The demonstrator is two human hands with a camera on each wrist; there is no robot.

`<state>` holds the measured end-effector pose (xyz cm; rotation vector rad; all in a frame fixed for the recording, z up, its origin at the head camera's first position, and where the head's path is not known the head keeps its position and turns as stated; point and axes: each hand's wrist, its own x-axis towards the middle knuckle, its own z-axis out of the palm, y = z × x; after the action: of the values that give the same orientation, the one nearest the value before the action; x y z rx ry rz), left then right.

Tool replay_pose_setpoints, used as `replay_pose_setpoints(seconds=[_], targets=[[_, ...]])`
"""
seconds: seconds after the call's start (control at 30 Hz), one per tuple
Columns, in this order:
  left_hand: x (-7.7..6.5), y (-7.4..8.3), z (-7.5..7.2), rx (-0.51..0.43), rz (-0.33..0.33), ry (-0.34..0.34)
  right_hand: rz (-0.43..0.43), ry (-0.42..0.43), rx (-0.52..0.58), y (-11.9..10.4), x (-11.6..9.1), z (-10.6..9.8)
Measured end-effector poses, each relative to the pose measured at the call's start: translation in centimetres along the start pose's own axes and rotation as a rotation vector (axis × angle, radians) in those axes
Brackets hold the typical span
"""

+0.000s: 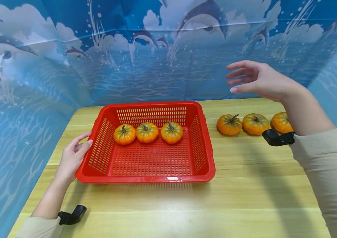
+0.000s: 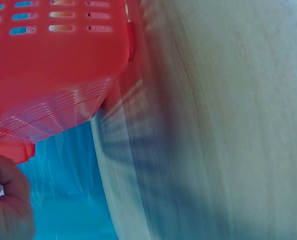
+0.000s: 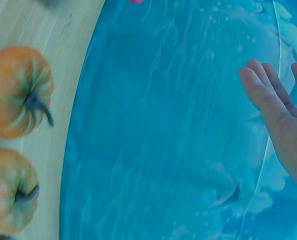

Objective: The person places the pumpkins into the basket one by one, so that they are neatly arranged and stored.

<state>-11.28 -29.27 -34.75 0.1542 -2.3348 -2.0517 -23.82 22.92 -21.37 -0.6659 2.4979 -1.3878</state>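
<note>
A red plastic basket point(image 1: 144, 179) with slotted walls stands on the table, three small orange-green pumpkins lined up inside, among them a middle pumpkin point(image 1: 147, 133). My left hand point(image 1: 71, 160) holds the basket's left rim, thumb on top; in the left wrist view its curled fingers point(image 2: 13, 182) show at the rim. Raised in the air, my right hand point(image 1: 262, 79) has its fingers loosely spread with nothing in them. Below it, three more pumpkins sit in a row: a left one point(image 1: 229, 124), a middle one point(image 1: 256, 124) and a right one point(image 1: 280, 122), partly hidden by the forearm.
The pale wooden table point(image 1: 245, 198) reaches back to a blue curtain point(image 1: 156, 76) printed with dolphins, which also hangs along both sides. A black wrist camera mount point(image 1: 277, 138) sits at the right cuff, another mount point(image 1: 72, 216) at the left.
</note>
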Motion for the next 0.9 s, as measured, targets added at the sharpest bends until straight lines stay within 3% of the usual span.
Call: replay_pose_setpoints(seconds=[0.6, 0.9], targets=[[-0.3, -0.2, -0.2, -0.026, 0.009, -0.012, -0.013, 0.108, 0.091, 5.1, -4.8, -3.9], [-0.4, -0.2, -0.2, -0.016, -0.009, -0.004, 0.055, 0.209, 0.053, 7.3, -6.6, -5.0]])
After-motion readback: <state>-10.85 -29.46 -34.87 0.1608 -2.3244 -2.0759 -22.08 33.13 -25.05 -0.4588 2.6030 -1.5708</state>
